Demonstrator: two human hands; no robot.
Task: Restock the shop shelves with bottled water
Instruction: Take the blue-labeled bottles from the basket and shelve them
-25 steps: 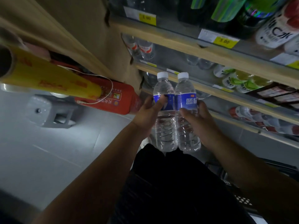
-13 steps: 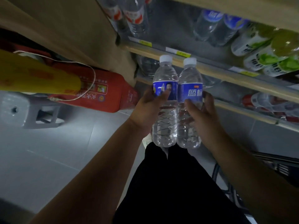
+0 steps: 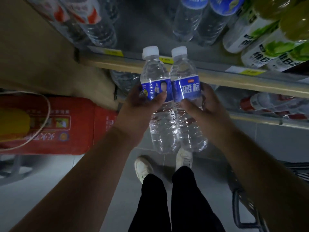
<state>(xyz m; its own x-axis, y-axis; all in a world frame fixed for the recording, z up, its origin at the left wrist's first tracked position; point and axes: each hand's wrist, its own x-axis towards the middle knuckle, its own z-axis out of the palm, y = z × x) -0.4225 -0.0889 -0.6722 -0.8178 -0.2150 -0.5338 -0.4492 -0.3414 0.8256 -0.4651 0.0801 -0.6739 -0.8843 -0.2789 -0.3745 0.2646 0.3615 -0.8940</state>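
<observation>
So your left hand (image 3: 138, 108) grips one blue-label water bottle (image 3: 156, 91), your right hand (image 3: 203, 108) the other (image 3: 185, 87), touching upright at frame centre before the shelf edge (image 3: 117, 65).

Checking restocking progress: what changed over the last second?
Nothing was taken hold of or let go. The view tilted down and closer, so the shoes now show. The left hand still grips the left bottle, the right hand the right bottle, side by side, caps at the shelf edge.
</observation>
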